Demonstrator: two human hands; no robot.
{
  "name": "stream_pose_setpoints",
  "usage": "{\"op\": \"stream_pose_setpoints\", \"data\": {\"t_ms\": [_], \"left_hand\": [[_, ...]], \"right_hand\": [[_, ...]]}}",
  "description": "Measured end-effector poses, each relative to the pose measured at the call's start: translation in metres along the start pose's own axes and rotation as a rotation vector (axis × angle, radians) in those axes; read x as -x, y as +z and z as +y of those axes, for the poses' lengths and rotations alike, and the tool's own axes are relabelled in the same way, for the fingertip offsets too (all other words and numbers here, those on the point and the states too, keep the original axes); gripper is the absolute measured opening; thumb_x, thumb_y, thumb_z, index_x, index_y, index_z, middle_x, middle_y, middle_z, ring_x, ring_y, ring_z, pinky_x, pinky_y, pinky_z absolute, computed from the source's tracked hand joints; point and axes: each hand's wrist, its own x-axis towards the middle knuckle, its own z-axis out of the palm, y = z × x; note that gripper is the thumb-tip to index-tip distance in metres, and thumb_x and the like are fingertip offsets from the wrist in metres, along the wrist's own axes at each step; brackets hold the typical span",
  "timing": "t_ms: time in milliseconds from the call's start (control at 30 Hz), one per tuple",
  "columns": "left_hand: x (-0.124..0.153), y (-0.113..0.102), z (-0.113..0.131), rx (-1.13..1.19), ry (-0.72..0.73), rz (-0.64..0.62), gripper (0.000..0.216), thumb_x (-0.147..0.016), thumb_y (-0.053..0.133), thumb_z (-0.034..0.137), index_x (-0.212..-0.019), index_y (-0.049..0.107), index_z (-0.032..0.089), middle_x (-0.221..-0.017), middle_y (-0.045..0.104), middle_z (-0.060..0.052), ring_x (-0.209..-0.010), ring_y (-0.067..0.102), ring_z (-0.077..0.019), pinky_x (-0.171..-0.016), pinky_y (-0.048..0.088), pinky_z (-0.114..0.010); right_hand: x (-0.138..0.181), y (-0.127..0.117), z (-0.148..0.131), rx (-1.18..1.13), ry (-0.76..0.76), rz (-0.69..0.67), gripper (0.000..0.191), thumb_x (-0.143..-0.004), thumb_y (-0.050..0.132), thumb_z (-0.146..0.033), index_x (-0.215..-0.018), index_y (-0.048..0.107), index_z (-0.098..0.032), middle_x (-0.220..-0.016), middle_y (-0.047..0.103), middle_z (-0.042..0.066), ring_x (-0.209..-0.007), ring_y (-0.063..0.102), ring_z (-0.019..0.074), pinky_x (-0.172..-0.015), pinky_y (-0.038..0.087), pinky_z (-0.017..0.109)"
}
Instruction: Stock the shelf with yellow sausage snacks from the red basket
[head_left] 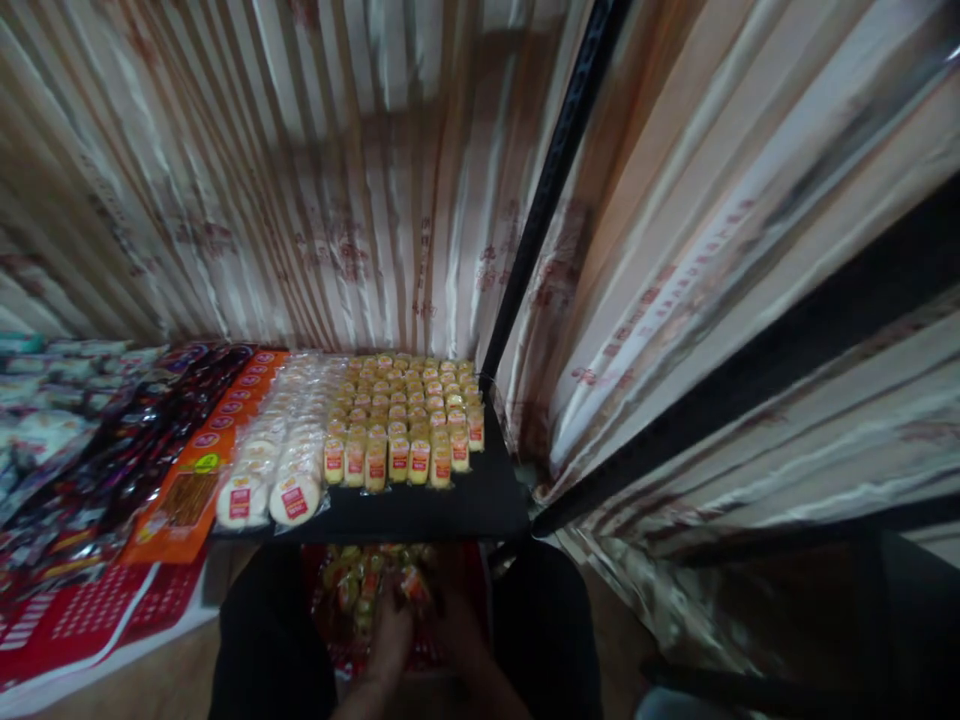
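Low between my knees stands a red basket (480, 580) holding many small yellow wrapped snack packets (349, 590). My left hand (394, 628) reaches into it, its fingers among the packets. Beside it, my right hand (454, 615) is also inside, dark and blurred. A packet with an orange-red label (412, 585) lies between the two hands, touching or very near the left fingers. Shadow hides the fingertips, so I cannot make out a grip. Just beyond the basket, yellow snack packets (397, 460) stand upright in rows on a black shelf (450, 512).
Left of the yellow rows lie round white wrapped cakes (295, 498), an orange snack bag (187, 495) and dark packets (120, 480). Another red basket (90, 610) sits lower left. A black post (551, 180) and a slanted black bar (712, 400) stand before patterned curtains (360, 170).
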Motion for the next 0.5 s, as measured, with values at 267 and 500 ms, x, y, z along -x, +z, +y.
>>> {"op": "stream_pose_setpoints", "data": {"t_ms": [267,500], "left_hand": [[0.034,-0.004,0.009,0.259,0.072,0.084,0.028,-0.067,0.049,0.023,-0.092,0.058,0.015,-0.099,0.066,-0.01,-0.097,0.061,-0.023,-0.087,0.046,-0.032],[0.053,-0.019,0.062,0.318,0.382,0.09,0.032,-0.075,0.041,0.028,-0.102,0.056,0.018,-0.104,0.064,-0.01,-0.094,0.061,-0.0218,-0.086,0.047,-0.037]], "right_hand": [[0.033,-0.043,-0.014,0.015,-0.089,-0.086,0.044,-0.076,0.047,-0.035,-0.111,0.063,-0.013,-0.113,0.064,0.015,-0.105,0.059,0.0251,-0.094,0.043,0.036],[0.04,-0.072,-0.054,-0.223,-0.125,0.083,0.04,-0.079,0.05,-0.041,-0.113,0.058,-0.02,-0.108,0.067,0.008,-0.098,0.063,0.0214,-0.089,0.047,0.032]]}}
